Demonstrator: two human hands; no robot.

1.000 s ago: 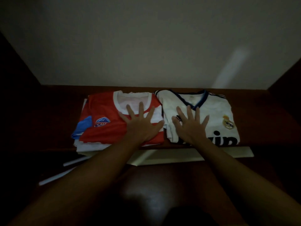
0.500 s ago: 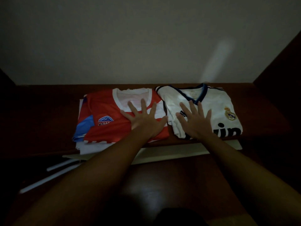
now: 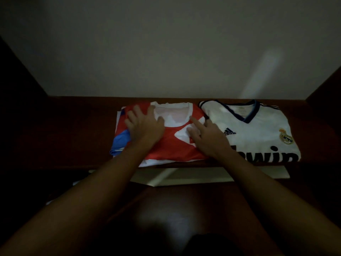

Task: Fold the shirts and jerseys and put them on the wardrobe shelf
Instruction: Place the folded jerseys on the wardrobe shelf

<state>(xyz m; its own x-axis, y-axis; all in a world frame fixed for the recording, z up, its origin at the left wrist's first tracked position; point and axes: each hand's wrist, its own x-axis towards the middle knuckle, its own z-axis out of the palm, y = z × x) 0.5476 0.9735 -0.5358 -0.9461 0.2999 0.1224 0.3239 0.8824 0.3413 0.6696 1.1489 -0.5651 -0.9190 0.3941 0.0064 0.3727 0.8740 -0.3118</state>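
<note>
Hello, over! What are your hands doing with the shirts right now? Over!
Left hand flat on red jersey. Right hand there too, one finger pointing. White jersey folded beside it on shelf. Nothing in the way.

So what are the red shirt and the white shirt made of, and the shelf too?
The red jersey and white jersey look like thin, smooth sports fabric, probably polyester: they lie flat with printed logos. The shelf looks like dark reddish polished wood or a wood-look board; the dim light leaves that open.
</note>
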